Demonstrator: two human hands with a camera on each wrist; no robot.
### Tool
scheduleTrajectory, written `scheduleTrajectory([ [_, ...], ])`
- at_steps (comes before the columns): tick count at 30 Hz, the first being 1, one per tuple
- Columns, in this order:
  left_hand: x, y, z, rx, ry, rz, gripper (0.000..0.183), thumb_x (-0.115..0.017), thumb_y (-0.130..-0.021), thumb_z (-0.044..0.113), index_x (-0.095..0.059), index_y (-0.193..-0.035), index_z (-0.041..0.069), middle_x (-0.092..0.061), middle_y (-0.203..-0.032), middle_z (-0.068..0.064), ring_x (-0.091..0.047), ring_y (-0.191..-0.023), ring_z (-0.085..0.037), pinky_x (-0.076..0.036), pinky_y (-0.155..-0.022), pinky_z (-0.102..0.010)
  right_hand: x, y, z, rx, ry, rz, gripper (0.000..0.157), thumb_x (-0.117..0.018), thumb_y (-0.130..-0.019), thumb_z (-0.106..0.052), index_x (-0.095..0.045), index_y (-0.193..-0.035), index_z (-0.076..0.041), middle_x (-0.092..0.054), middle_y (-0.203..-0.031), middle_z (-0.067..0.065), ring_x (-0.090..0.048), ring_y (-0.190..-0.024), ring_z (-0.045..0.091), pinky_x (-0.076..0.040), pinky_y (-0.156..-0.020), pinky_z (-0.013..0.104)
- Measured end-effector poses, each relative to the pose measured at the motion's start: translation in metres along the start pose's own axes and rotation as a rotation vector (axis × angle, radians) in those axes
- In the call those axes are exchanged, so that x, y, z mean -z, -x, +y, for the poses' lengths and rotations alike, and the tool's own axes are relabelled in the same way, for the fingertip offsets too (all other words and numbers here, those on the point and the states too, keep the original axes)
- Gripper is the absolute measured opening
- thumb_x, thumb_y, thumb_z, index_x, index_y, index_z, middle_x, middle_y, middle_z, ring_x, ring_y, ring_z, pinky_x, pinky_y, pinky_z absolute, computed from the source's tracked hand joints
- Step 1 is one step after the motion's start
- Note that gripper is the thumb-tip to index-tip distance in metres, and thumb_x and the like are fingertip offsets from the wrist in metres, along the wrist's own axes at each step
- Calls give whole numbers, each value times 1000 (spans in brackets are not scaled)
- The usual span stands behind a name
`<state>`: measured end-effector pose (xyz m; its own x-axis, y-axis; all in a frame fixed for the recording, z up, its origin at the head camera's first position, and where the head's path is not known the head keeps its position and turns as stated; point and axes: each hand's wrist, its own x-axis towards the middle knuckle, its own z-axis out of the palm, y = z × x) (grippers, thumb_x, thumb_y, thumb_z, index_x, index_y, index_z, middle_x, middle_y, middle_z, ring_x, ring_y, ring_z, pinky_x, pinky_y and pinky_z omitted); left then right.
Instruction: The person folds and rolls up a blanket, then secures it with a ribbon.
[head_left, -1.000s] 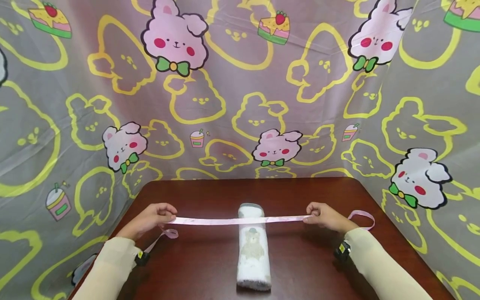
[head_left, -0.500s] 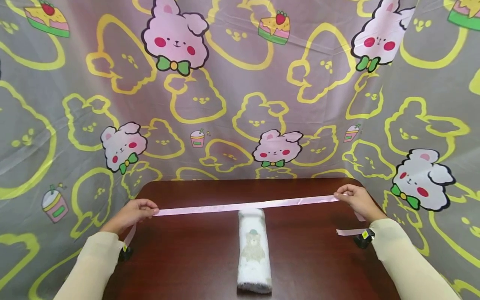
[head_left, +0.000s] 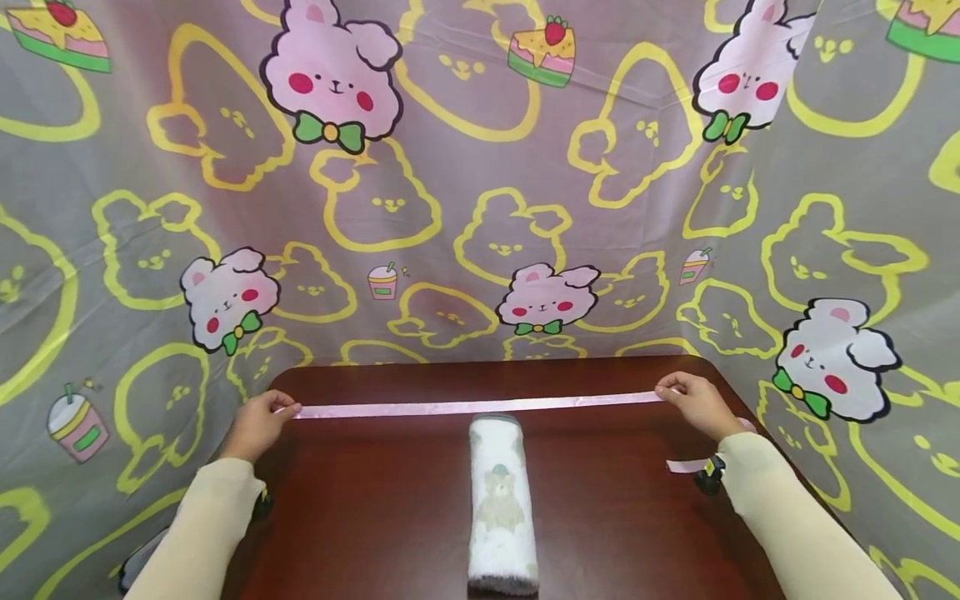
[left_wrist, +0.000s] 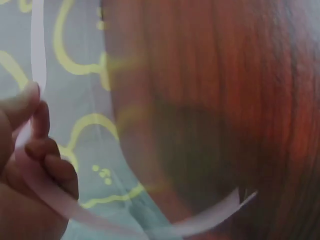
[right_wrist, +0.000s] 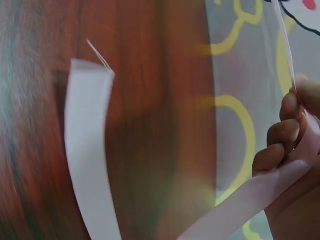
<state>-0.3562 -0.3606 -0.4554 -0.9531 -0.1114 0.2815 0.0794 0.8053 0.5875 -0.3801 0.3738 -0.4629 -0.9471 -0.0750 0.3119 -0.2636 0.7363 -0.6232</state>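
Observation:
A pink satin ribbon point(head_left: 465, 407) stretches nearly straight between both hands, just beyond the far end of a rolled white towel point(head_left: 501, 508) with a bear on it. My left hand point(head_left: 258, 423) pinches the ribbon between thumb and forefinger; in the left wrist view a loose tail point(left_wrist: 210, 217) curves down from that hand. The right hand point(head_left: 697, 402) pinches the other side of the span. Its tail hangs behind the fingers, and the cut ribbon end point(right_wrist: 90, 105), with a stray thread, shows over the table in the right wrist view.
The dark red-brown wooden table point(head_left: 360, 500) has rounded far corners. A grey curtain point(head_left: 450, 167) printed with rabbits and yellow outlines hangs behind it and along both sides. A dark-edged pale object point(head_left: 138, 562) shows beside the left sleeve.
The hands spread apart and lifted the ribbon from across the towel to beyond its far end. Most recently, the left hand rose slightly, making the ribbon nearly level; the towel stayed put.

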Motion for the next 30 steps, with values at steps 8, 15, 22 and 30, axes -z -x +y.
scheduleTrajectory([
  [8,1,4,-23,127,-80,112,21,-64,-93,19,-63,-93,-2,-64,-82,-16,-55,-73,-33,-40,-58,-41,-36,-11,-3,28,50,-33,15,-64,-96,-22,-67,-96,-8,-61,-83,4,-51,-76,22,-42,-65,37],
  [15,-17,4,-24,203,-97,108,24,-62,-95,24,-63,-97,0,-64,-81,-16,-56,-71,-33,-41,-58,-46,-55,-13,4,-31,157,41,13,-59,-96,-15,-68,-96,-5,-66,-88,8,-58,-82,28,-44,-72,48],
  [22,-41,6,-23,259,-107,38,21,-65,-94,25,-64,-92,4,-63,-78,-9,-56,-71,-29,-41,-62,-46,-64,-5,10,-140,187,-21,17,-61,-95,-17,-66,-102,-2,-65,-99,17,-59,-92,38,-44,-78,55],
  [30,-54,6,25,-25,-254,-75,26,-55,-92,13,-65,-110,-3,-63,-109,-24,-56,-105,-45,-38,-86,-63,-82,-2,-31,134,270,-67,31,-57,-95,-8,-61,-121,9,-52,-130,31,-44,-123,51,-33,-100,60],
])
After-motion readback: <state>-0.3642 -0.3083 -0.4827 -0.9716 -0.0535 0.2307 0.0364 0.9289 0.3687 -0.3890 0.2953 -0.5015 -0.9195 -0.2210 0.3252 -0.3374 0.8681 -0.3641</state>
